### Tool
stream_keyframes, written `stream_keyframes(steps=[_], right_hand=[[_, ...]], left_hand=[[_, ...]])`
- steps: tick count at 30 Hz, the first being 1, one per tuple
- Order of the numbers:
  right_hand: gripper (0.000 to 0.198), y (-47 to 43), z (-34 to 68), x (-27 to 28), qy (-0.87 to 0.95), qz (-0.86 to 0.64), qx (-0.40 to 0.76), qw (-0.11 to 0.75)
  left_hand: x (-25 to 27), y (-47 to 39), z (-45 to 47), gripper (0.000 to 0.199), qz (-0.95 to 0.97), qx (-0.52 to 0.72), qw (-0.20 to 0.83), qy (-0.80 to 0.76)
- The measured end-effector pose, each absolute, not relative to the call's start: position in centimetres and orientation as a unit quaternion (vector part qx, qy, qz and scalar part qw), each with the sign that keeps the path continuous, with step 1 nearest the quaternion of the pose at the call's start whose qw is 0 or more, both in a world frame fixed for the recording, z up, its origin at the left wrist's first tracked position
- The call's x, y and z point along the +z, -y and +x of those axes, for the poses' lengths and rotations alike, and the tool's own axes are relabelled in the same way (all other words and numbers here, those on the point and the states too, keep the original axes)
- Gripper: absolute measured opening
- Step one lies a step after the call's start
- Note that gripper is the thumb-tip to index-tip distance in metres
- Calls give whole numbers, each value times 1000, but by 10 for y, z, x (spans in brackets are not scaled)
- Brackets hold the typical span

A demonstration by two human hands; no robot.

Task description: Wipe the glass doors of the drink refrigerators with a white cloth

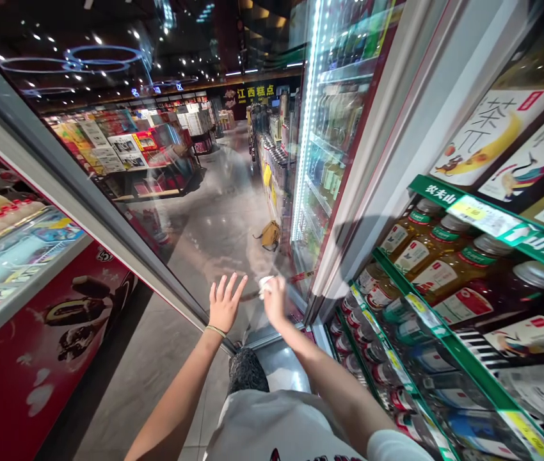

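A glass door (214, 211) in a pale metal frame stands swung open in front of me. My left hand (224, 305) is spread flat against the lower part of the pane, holding nothing. To its right, my right hand (276, 302) is closed around a crumpled white cloth or tissue (265, 285), pressed to the same glass. Whether it is cloth or paper I cannot tell. Faint reflections of both arms and a bright row of cooler lights show in the pane.
Close on my right, cooler shelves (445, 326) hold rows of bottled drinks (459, 259). At the left is a red chest freezer (61, 358). Beyond the glass stand boxed goods (128, 147) on a display, and a brown bag (269, 235) shows low in the pane.
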State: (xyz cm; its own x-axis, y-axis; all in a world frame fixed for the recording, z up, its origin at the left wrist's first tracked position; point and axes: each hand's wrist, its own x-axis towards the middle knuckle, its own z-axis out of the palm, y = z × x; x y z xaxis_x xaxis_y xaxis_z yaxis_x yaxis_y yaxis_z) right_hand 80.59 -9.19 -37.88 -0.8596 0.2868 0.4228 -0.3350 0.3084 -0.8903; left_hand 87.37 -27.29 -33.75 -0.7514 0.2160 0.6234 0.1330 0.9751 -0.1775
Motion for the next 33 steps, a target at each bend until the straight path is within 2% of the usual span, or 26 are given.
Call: stream_keyframes(steps=[4, 10, 13, 16, 20, 23, 29, 33], right_hand=[[25, 98, 815, -380, 767, 94, 589, 237], [26, -35, 741, -361, 748, -93, 561, 342], [22, -33, 739, -361, 744, -120, 547, 364], [21, 29, 772, -369, 763, -50, 543, 348], [26, 100, 817, -371, 786, 146, 530, 281], [27, 97, 812, -350, 785, 209, 514, 274], [31, 76, 744, -270, 778, 212, 492, 330], [33, 95, 745, -274, 791, 365, 416, 261]], left_hand=[[-333, 282, 878, 70, -105, 52, 347, 931], [-348, 276, 886, 70, -77, 62, 344, 934], [-352, 269, 885, 70, -73, 52, 335, 938], [-350, 268, 883, 70, -77, 52, 330, 940], [-339, 279, 883, 66, -72, 56, 335, 938], [-330, 291, 888, 64, -44, 57, 355, 932], [-317, 295, 891, 62, -10, 35, 389, 920], [-304, 298, 893, 62, -12, 10, 402, 916]])
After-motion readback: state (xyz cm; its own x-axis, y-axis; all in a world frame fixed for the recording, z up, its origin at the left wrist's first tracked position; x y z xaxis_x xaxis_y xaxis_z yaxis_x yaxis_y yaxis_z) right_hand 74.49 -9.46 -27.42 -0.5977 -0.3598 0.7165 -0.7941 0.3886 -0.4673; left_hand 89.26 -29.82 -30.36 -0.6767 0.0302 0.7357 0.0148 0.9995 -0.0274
